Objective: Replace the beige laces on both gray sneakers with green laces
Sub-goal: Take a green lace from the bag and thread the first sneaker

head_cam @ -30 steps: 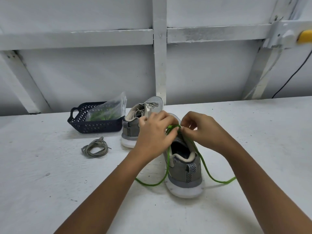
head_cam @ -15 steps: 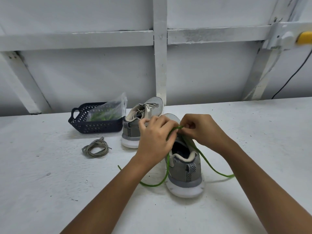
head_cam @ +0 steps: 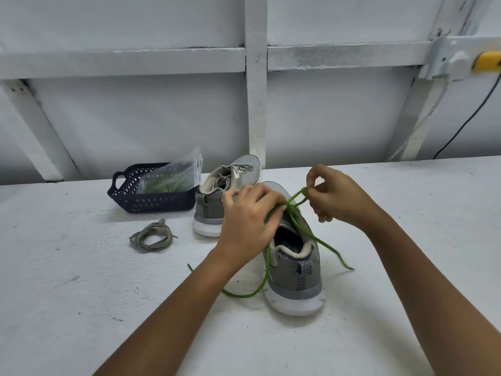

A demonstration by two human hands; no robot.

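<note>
- The right hand [head_cam: 339,199] has lifted up and off to the right of the left hand [head_cam: 249,215] (a second ago their fingers met over the near sneaker [head_cam: 295,267])
- A loop of the green lace [head_cam: 296,198] now stretches taut between them, pinched by the right hand
- The lace's right tail has drawn in shorter across the table [head_cam: 406,240]

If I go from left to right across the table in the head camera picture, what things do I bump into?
Dark basket → far gray sneaker → near gray sneaker with the green lace. The loose beige lace lies in front of the basket, so it is left out.
</note>
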